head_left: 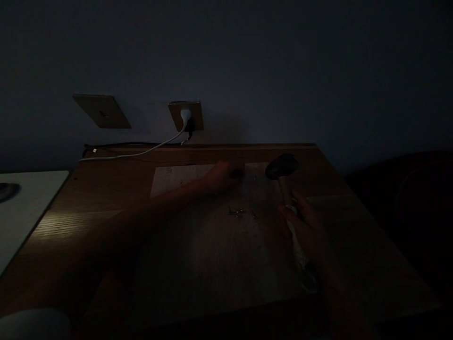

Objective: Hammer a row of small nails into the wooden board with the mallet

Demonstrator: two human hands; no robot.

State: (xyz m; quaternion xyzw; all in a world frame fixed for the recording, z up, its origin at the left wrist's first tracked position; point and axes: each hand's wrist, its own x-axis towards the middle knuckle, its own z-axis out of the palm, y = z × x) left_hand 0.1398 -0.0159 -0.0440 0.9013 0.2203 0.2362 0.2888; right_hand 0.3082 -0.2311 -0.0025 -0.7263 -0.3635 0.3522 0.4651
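The scene is very dim. My right hand (305,222) is wrapped round the handle of a hammer (283,171), whose dark head is raised above a pale board (212,245) lying on the wooden table (92,212). My left hand (223,176) reaches to the board's far edge, fingers pinched together beside a small dark thing I cannot make out. A few small metal nails (238,212) lie loose on the board between both hands.
A white cable (141,152) runs along the table's back edge to a plug in a wall socket (186,116). A second wall plate (102,111) sits further left. A white surface (24,208) adjoins the table at left.
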